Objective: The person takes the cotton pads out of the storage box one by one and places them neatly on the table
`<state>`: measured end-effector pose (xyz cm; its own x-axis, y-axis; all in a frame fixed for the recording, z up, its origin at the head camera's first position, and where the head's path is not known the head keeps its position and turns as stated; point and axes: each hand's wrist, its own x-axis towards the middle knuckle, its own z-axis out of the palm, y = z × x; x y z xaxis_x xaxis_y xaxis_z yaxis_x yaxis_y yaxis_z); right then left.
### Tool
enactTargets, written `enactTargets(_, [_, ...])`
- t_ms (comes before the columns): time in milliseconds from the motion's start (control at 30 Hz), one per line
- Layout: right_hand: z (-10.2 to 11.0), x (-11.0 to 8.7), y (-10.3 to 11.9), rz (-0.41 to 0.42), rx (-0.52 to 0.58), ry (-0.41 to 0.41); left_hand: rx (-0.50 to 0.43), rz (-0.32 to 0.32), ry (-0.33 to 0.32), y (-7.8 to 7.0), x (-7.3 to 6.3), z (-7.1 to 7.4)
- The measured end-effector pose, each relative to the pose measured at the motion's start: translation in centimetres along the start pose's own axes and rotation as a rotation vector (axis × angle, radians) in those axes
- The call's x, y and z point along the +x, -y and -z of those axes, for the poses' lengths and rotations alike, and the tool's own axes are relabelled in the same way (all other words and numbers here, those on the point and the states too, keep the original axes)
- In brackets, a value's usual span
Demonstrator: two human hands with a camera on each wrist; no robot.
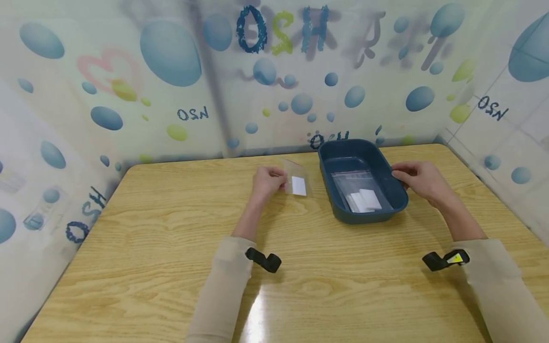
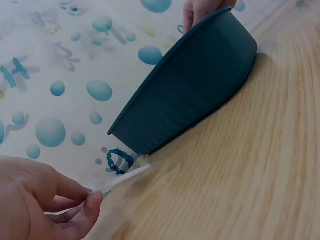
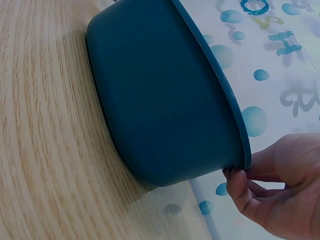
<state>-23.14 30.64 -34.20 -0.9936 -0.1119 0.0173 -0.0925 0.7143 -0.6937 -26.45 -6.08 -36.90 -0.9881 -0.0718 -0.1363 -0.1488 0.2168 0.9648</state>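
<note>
Between thumb and fingers, my left hand [image 1: 268,183] pinches the edge of a small clear plastic bag [image 1: 303,172] with a white rectangular piece [image 1: 299,186] inside. The bag is just left of a dark blue basin [image 1: 336,209] standing on the table. My right hand [image 1: 422,180] grips the basin's right rim, thumb over the edge and fingers underneath, as the right wrist view shows. In the basin lie more clear bags [image 1: 349,181] with several white pieces [image 1: 363,201] in them.
The wood-grain table [image 1: 171,247] reaches back to a wall covering [image 1: 266,114] printed with blue and green ovals and letters. The same covering runs along the left and right sides. Each sleeve carries a black wrist strap [image 1: 263,260].
</note>
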Motion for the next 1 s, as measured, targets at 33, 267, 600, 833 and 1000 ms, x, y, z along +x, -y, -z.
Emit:
enactTargets(33, [0.02,0.01,0.01,0.002,0.002,0.0,0.019,0.0,-0.006,0.09,0.03,-0.05])
enactTargets(267, [-0.01,0.04,-0.05,0.02,0.005,-0.014,0.121,0.001,-0.029,0.58,-0.06,-0.25])
enactTargets(600, [-0.05,0.06,0.0,0.029,-0.002,-0.021,0.207,-0.086,-0.038,1.05,-0.32,-0.71])
enactTargets(833, [-0.05,0.04,-0.06,0.021,-0.002,-0.019,0.259,-0.076,-0.044,0.85,-0.4,-1.0])
enactTargets(1000, [-0.05,0.05,-0.12,0.026,-0.001,-0.02,0.255,-0.043,-0.031,0.62,-0.37,-0.78])
